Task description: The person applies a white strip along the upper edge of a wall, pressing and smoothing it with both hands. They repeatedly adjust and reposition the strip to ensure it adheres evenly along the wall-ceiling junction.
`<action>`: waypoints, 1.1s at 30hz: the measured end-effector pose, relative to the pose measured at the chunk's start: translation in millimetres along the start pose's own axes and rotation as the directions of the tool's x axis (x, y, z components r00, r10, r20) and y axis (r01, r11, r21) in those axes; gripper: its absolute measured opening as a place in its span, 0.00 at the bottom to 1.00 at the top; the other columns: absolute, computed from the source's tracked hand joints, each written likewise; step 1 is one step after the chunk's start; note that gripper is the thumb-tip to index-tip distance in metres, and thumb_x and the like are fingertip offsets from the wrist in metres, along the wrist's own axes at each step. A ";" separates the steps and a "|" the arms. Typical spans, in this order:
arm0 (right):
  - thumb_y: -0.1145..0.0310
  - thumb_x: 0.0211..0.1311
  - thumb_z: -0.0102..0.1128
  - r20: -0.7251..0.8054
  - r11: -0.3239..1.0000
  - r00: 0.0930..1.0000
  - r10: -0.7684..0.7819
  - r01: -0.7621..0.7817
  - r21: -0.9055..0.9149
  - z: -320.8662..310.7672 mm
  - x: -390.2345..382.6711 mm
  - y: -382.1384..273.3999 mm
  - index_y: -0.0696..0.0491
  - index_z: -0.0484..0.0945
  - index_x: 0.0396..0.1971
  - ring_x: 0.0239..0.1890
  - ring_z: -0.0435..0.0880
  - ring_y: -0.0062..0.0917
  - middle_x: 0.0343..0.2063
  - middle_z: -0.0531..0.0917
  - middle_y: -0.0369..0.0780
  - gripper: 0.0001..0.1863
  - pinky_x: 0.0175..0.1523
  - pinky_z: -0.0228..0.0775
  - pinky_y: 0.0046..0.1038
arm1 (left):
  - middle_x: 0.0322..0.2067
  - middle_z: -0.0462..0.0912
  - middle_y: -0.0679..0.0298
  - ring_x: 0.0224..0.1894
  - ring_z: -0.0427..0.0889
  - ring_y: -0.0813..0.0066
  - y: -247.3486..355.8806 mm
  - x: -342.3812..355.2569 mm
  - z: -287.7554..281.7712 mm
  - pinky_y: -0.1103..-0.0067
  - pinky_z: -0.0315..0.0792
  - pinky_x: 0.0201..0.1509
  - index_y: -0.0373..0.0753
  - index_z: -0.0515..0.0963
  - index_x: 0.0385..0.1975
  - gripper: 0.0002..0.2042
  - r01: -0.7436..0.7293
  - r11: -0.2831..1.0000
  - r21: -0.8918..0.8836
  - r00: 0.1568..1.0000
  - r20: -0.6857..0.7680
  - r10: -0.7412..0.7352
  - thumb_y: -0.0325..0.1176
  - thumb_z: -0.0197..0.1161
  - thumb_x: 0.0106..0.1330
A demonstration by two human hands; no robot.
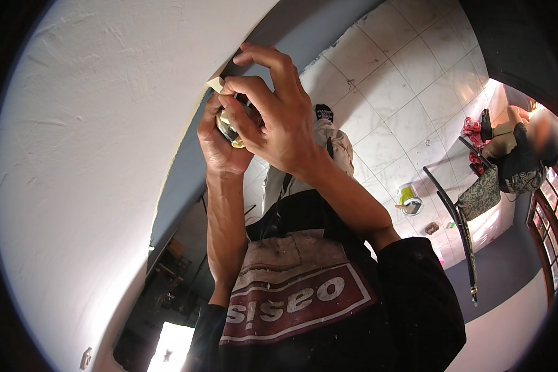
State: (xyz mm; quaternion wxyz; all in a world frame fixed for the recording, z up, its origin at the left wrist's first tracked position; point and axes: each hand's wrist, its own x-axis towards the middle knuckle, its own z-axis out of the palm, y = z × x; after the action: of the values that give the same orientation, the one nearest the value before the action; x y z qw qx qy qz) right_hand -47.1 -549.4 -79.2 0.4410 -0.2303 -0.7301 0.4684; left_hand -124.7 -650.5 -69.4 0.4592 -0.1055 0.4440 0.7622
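Both my hands are raised close together at the wall, where its white part meets the blue-grey part. My left hand (226,146) is closed round a small cream roll that looks like masking tape (228,129), mostly hidden by my fingers. A short pale strip (216,84) sticks out above it against the wall edge. My right hand (278,118) crosses in front, its thumb and a bent finger pinched at the roll and strip. Its other fingers are curled and raised toward the wall. A thin yellowish line (178,152) runs down along the border between the two wall colours.
The white wall (87,136) fills the left. On the tiled floor (394,93) stand an open paint can (410,203) with a brush across it and a small brown object (431,228). At the right a person (518,164) sits by a patterned chair (479,197).
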 end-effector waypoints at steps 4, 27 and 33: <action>0.72 0.57 0.75 0.005 1.000 1.000 -0.008 0.008 0.005 -0.1 -0.3 1.1 0.52 0.84 0.37 0.61 0.81 0.40 0.54 0.77 0.41 0.09 0.51 0.80 0.36 | 0.39 0.84 0.64 0.38 0.84 0.71 -0.9 -1.0 4.1 0.71 0.81 0.43 0.40 0.81 0.47 0.13 -0.023 0.999 0.029 0.997 -0.074 0.025 0.42 0.58 0.74; 0.76 0.49 0.77 -0.063 0.990 0.993 0.095 -0.101 -0.095 16.0 9.8 -21.1 0.51 0.83 0.36 0.38 0.84 0.30 0.37 0.85 0.35 0.14 0.40 0.78 0.31 | 0.50 0.81 0.63 0.50 0.81 0.71 -4.4 8.7 -14.5 0.74 0.79 0.55 0.38 0.72 0.64 0.31 -0.177 0.915 0.363 0.984 0.064 0.165 0.56 0.64 0.71; 0.79 0.47 0.77 -0.077 0.993 0.992 0.097 -0.102 -0.056 17.6 5.6 -21.6 0.51 0.84 0.36 0.40 0.86 0.30 0.40 0.87 0.35 0.15 0.40 0.79 0.29 | 0.49 0.81 0.63 0.51 0.82 0.72 -5.1 8.1 -25.4 0.74 0.82 0.55 0.41 0.72 0.64 0.28 -0.177 0.945 0.274 0.977 0.164 0.135 0.54 0.62 0.72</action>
State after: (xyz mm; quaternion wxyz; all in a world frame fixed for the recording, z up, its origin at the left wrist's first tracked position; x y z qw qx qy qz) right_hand -63.4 -563.5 -60.7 0.4368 -0.2969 -0.7145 0.4588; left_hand -131.5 -664.3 -91.8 0.4383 0.0526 0.5228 0.7292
